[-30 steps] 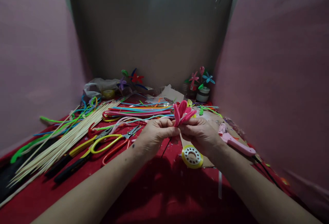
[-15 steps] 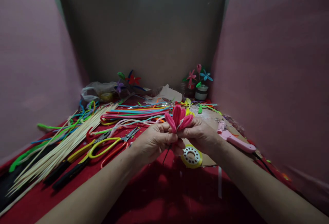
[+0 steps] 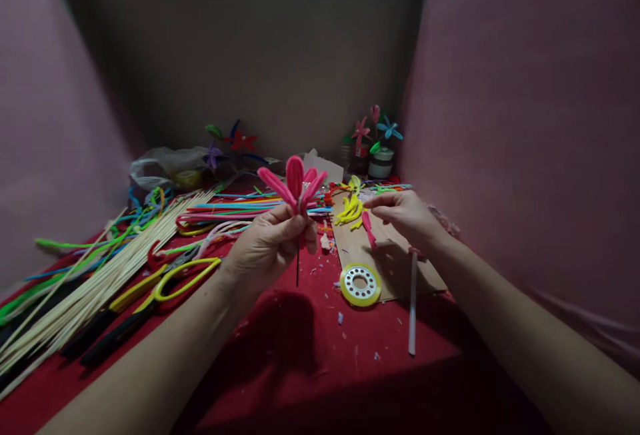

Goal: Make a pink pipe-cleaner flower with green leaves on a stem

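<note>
My left hand (image 3: 270, 243) is closed round the thin dark stem (image 3: 298, 268) of a pink pipe-cleaner flower (image 3: 295, 182) and holds it upright above the red table. My right hand (image 3: 407, 215) is apart from it, out over a brown cardboard sheet (image 3: 390, 265). Its fingertips are pinched on a short pink pipe-cleaner piece (image 3: 369, 228) that hangs down onto the cardboard. Loose yellow pipe-cleaner pieces (image 3: 350, 210) lie just left of that hand.
A yellow tape roll (image 3: 360, 285) and a white stick (image 3: 413, 302) lie at the cardboard's near edge. Scissors with yellow handles (image 3: 185, 275), bamboo skewers (image 3: 100, 268) and long coloured pipe cleaners (image 3: 250, 212) cover the left. Finished flowers (image 3: 380, 132) stand at the back; pink walls close in on both sides.
My hands have parted. The left lifted the pink flower up and to the left; the right let go of it and moved right over the cardboard to a pink piece.
</note>
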Demonstrator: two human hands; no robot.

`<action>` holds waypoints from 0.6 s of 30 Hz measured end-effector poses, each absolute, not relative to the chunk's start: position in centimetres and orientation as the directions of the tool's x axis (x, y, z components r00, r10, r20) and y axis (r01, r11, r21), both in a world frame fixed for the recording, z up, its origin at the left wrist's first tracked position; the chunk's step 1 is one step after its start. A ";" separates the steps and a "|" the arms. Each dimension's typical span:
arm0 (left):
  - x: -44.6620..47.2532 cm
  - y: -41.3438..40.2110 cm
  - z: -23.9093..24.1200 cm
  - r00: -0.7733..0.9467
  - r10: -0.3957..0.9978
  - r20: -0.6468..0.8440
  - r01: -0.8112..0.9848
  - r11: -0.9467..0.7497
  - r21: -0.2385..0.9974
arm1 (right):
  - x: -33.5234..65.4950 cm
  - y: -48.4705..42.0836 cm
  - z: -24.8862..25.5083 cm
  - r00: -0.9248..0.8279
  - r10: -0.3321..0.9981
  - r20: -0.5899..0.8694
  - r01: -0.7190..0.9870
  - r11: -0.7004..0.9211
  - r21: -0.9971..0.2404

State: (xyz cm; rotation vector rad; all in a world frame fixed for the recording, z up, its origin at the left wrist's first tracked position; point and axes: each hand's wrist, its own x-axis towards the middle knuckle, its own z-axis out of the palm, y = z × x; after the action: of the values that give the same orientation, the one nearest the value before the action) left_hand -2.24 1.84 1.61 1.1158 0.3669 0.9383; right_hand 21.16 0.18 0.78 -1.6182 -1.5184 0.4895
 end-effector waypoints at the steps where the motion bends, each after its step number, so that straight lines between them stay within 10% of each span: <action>1: -2.2 2.0 1.5 0.566 0.804 0.184 -0.462 0.125 0.878 | 21.5 0.7 0.7 0.183 0.953 0.240 0.781 0.007 -0.624; 4: -2.1 2.4 1.0 0.546 0.822 0.159 -0.461 0.136 0.877 | 21.3 1.9 0.1 0.197 0.963 0.186 0.897 -0.100 -0.431; 13: -1.8 2.6 0.5 0.540 0.834 0.112 -0.457 0.179 0.871 | 20.3 2.6 -1.2 0.266 0.940 0.216 0.876 -0.142 -0.460; 16: -1.8 2.6 0.4 0.533 0.840 0.104 -0.472 0.193 0.861 | 20.7 2.2 -0.2 0.303 0.917 0.260 0.722 -0.042 -0.691; 18: -1.8 2.6 0.3 0.536 0.838 0.101 -0.489 0.211 0.847 | 20.3 1.7 0.5 0.334 0.927 0.171 0.226 0.098 -0.969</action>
State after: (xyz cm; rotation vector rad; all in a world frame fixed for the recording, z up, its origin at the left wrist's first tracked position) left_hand -1.79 2.58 0.26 0.9776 0.4257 0.9616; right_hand 20.35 1.69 0.48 -1.4004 -1.1430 0.7378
